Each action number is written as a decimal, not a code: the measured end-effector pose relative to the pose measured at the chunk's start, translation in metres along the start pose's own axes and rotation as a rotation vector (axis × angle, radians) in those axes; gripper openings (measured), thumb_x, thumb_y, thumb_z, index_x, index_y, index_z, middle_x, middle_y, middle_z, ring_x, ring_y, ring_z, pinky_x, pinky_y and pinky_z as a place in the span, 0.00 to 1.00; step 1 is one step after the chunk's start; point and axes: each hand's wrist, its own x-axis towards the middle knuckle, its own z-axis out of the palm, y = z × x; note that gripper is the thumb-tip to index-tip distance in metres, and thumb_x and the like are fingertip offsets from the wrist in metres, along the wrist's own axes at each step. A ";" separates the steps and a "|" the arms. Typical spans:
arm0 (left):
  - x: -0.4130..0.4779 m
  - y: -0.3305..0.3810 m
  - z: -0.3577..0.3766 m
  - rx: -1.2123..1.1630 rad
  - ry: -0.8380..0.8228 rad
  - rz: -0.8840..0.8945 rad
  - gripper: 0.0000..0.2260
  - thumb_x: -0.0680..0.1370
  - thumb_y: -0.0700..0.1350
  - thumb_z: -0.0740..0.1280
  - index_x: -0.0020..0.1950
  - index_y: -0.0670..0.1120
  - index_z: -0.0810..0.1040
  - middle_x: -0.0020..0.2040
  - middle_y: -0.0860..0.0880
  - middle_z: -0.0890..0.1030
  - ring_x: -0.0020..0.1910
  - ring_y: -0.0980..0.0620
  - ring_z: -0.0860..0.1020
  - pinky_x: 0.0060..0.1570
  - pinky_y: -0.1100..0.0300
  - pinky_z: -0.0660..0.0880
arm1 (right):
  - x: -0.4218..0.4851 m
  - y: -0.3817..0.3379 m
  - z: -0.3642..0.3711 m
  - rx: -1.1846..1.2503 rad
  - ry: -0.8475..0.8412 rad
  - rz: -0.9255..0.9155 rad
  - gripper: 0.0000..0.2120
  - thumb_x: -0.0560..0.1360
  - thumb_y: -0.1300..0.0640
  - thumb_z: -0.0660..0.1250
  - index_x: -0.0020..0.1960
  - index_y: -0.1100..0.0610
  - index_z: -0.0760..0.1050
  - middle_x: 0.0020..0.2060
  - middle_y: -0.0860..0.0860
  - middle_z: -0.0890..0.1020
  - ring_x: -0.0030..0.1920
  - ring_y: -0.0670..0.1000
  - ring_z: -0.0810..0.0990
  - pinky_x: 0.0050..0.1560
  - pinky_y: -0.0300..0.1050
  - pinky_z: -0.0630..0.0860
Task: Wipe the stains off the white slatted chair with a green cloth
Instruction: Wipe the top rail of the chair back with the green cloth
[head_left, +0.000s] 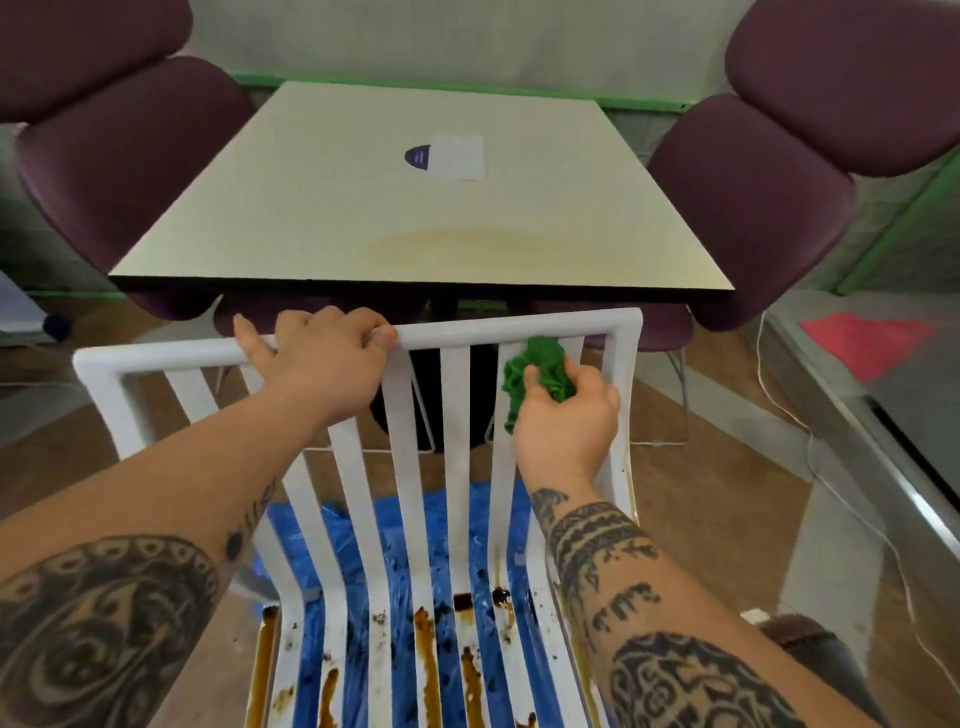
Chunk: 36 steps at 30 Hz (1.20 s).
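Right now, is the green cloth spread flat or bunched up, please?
Bunched up: the green cloth is crumpled in the right hand against the slats.

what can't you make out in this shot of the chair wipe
- Head view: slat under the cloth, hidden by it and the right hand.
- Chair seat front and stains, cut off by the bottom edge.
- Table label, text too blurred.
- Left hand palm, hidden.
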 end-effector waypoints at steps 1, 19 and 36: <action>0.000 0.000 0.000 0.001 -0.005 0.003 0.18 0.84 0.59 0.47 0.63 0.63 0.74 0.51 0.55 0.70 0.69 0.42 0.66 0.72 0.28 0.39 | -0.002 -0.007 0.008 0.008 -0.023 0.016 0.13 0.78 0.52 0.71 0.60 0.57 0.79 0.53 0.48 0.70 0.44 0.46 0.75 0.51 0.44 0.77; -0.139 -0.032 0.055 -1.530 -0.238 -0.308 0.11 0.81 0.53 0.66 0.61 0.52 0.80 0.54 0.51 0.85 0.51 0.56 0.84 0.55 0.52 0.82 | -0.095 0.004 0.010 -0.031 -0.703 -0.012 0.05 0.82 0.47 0.63 0.50 0.44 0.76 0.44 0.44 0.83 0.42 0.40 0.82 0.35 0.28 0.73; -0.058 0.041 0.029 -1.948 0.169 -0.871 0.20 0.85 0.54 0.60 0.76 0.50 0.67 0.61 0.53 0.74 0.51 0.55 0.73 0.58 0.60 0.68 | 0.029 -0.071 0.036 -1.048 -0.590 -0.606 0.18 0.85 0.43 0.44 0.48 0.48 0.69 0.37 0.48 0.69 0.50 0.60 0.72 0.69 0.68 0.60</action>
